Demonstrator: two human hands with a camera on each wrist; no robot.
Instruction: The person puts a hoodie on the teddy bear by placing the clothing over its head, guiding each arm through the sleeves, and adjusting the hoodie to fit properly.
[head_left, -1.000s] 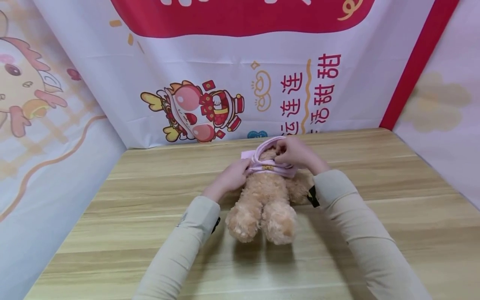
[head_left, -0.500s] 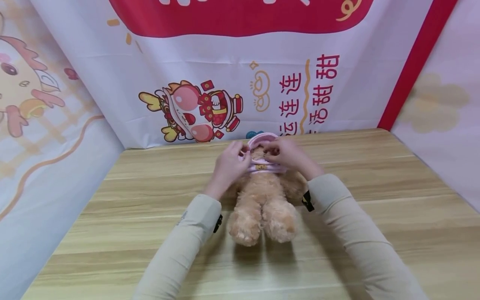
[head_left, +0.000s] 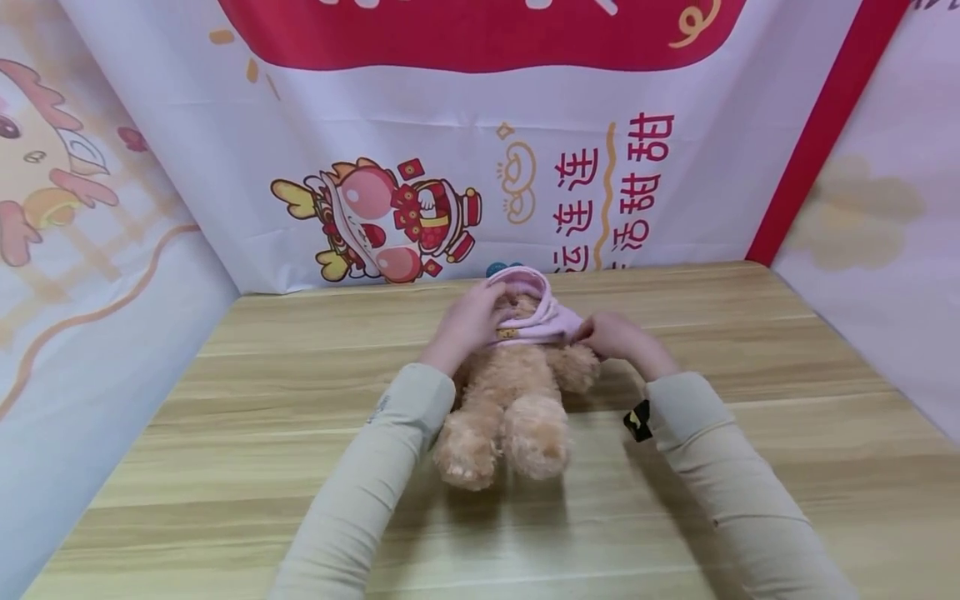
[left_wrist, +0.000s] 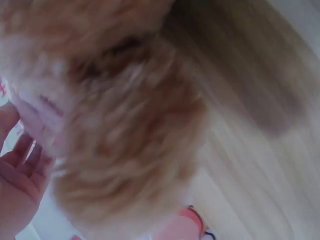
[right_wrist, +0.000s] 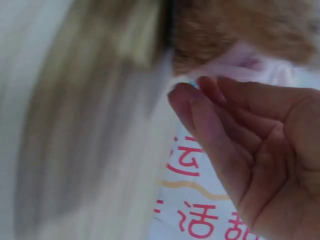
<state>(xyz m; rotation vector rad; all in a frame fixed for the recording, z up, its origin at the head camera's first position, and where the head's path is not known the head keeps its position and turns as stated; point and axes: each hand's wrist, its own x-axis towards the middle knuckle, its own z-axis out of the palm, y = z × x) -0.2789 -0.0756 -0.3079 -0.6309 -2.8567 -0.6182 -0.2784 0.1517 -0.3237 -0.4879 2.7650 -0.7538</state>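
Observation:
A light-brown plush toy (head_left: 506,383) lies on its back, legs towards me, on the wooden table. A small pink hoodie (head_left: 551,325) is round its upper body, and the hood's rim circles the partly covered head. My left hand (head_left: 467,325) holds the hoodie near the neck opening; in the left wrist view, pink cloth lies between thumb and fingers, beside blurred brown fur (left_wrist: 130,145). At the toy's other side, my right hand (head_left: 622,340) pinches the hoodie's edge just above the toy's arm (head_left: 576,367). The right wrist view shows its curled fingers (right_wrist: 215,135) close to the cloth.
The wooden table (head_left: 225,467) extends around the toy on all sides. A printed white and red cloth backdrop (head_left: 450,108) rises right behind its far edge. Further printed sheets stand at left (head_left: 90,358) and right (head_left: 885,275).
My right hand has moved from the neck opening out to the hoodie's right edge. My left hand went from the hoodie's left side up to the neck opening. The toy has shifted slightly left.

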